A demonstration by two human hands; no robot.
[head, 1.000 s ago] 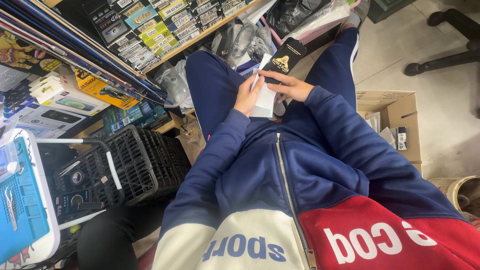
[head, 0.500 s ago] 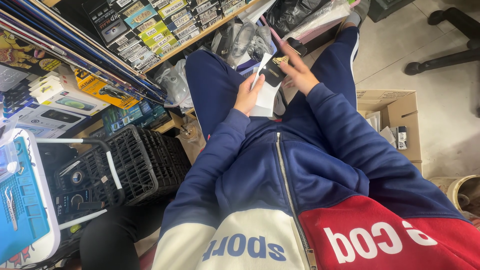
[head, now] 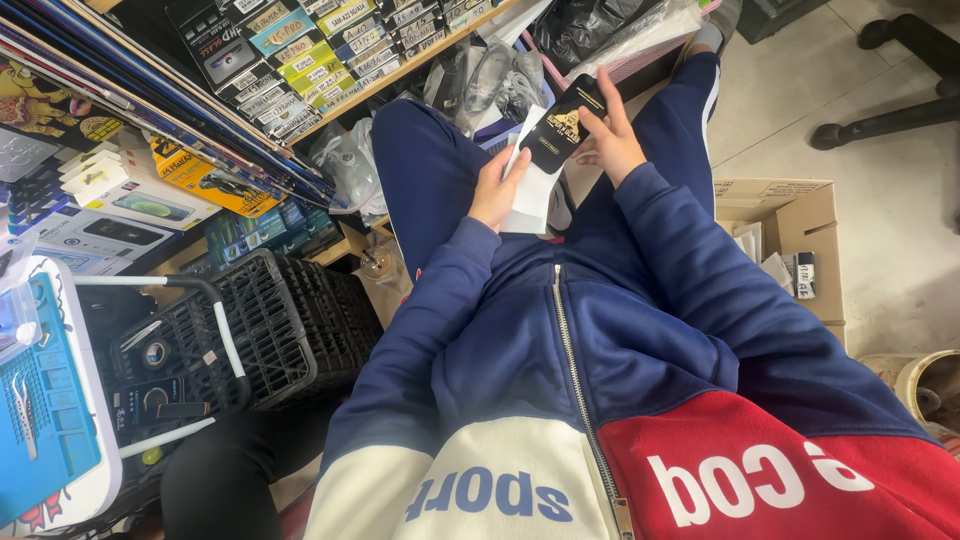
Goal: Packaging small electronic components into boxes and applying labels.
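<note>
I am seated, looking down over a blue, white and red zip jacket at my lap. My left hand (head: 497, 187) grips a stack of flat white packets (head: 532, 186) held upright between my knees. My right hand (head: 610, 140) holds a flat black packet with gold print (head: 562, 125), raised just above and to the right of the white stack, its lower corner overlapping the stack's top. Both hands are close together, over my blue trouser legs.
A black plastic crate (head: 255, 335) stands at my left. Shelves of boxed goods (head: 300, 50) run along the upper left. An open cardboard box (head: 790, 235) sits on the floor at my right. A blue and white tray (head: 45, 400) is at the far left.
My right hand has lifted the black packet up and away from the white stack, tilting it toward the upper right. The left hand has kept the stack in place.
</note>
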